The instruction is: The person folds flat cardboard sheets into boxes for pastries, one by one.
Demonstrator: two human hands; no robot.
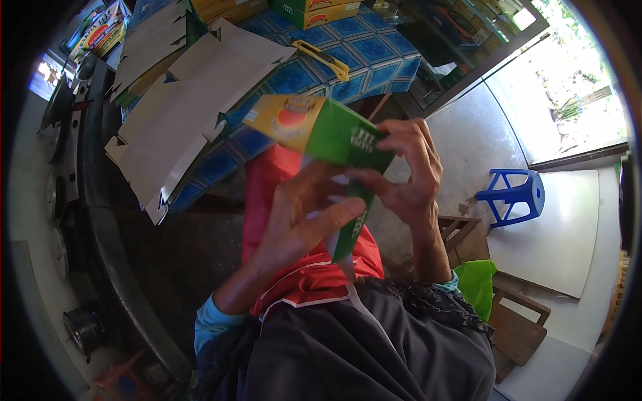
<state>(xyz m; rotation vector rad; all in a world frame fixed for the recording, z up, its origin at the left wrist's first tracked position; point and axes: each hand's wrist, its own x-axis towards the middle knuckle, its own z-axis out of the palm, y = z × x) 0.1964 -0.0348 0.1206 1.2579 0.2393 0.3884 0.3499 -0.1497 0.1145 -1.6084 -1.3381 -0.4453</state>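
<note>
A partly folded cardboard box [321, 127], green and yellow with a printed red oval, is held up above my lap. My left hand [294, 214] grips it from the left, the thumb lying along a green side panel and the fingers reaching into the box, where they are partly hidden. At the right, my right hand [411, 170] pinches the green corner between thumb and fingers. Flat cardboard blanks [194, 87], pale side up with notched edges, lie on the table just beyond my left hand.
A blue checked tablecloth [381, 50] covers the table, with a yellow box cutter [321, 59] near its edge and finished boxes [314, 13] at the back. To the right stand a blue plastic stool [515, 196] and a wooden chair [518, 327]. A glass cabinet [461, 40] stands beyond.
</note>
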